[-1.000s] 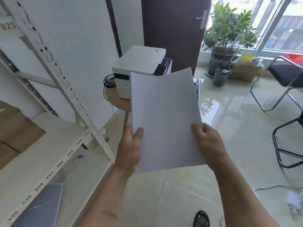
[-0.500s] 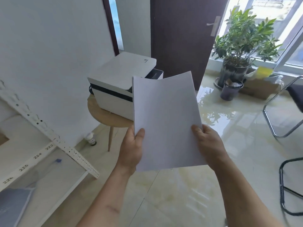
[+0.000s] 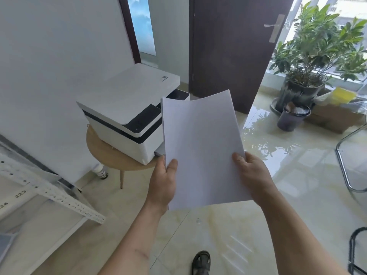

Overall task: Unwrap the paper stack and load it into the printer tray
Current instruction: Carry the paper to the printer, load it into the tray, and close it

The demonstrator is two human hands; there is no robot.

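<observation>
while paper stack [image 3: 200,149] sits unwrapped, raised at frame centre, left hand [image 3: 162,185] pinches its 7 o'clock edge, right hand [image 3: 253,175] its 5 o'clock corner; both closed on stack. printer [image 3: 131,114] on round stool [image 3: 105,153], 10 o'clock of stack, just behind it. tray not identifiable. far edge sags: advise squaring sheets, keeping stack level, feeding leading edge straight, no force.
</observation>
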